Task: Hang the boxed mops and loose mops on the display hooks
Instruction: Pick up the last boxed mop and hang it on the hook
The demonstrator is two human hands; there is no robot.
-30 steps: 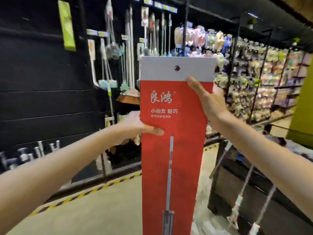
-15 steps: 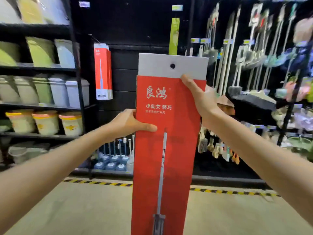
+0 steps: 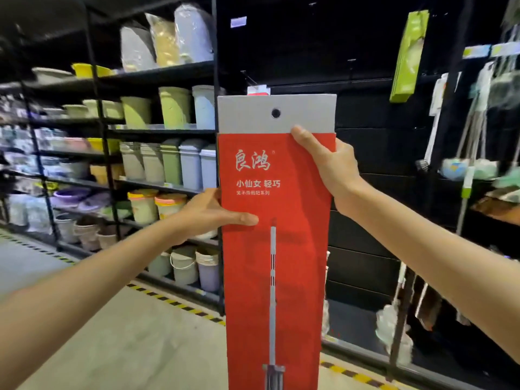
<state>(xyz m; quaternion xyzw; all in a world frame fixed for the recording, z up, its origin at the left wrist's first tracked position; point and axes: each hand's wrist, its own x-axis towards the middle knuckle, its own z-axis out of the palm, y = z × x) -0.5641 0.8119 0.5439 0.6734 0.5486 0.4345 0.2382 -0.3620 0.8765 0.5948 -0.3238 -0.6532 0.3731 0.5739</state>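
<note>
I hold a tall red boxed mop (image 3: 281, 263) upright in front of me; its grey top flap has a round hanging hole (image 3: 275, 113). My left hand (image 3: 208, 213) grips the box's left edge at mid height, thumb across the front. My right hand (image 3: 329, 167) grips the right edge higher up, thumb just under the grey flap. Right behind the box's top, a sliver of another red boxed mop (image 3: 258, 90) hangs from a display hook (image 3: 247, 78) on the black slat wall (image 3: 365, 150). Loose mops (image 3: 475, 114) hang at the far right.
Black shelving (image 3: 107, 164) on the left holds pastel bins, buckets and basins. A green packaged item (image 3: 409, 56) hangs on the wall upper right. Mop heads (image 3: 394, 333) hang low at the right. Yellow-black tape (image 3: 174, 302) marks the concrete floor along the shelves.
My view has swung left and closer to the slat wall: the bin shelves now fill the left side and the hanging red box sits hidden behind the one I hold. Both grips are unchanged.
</note>
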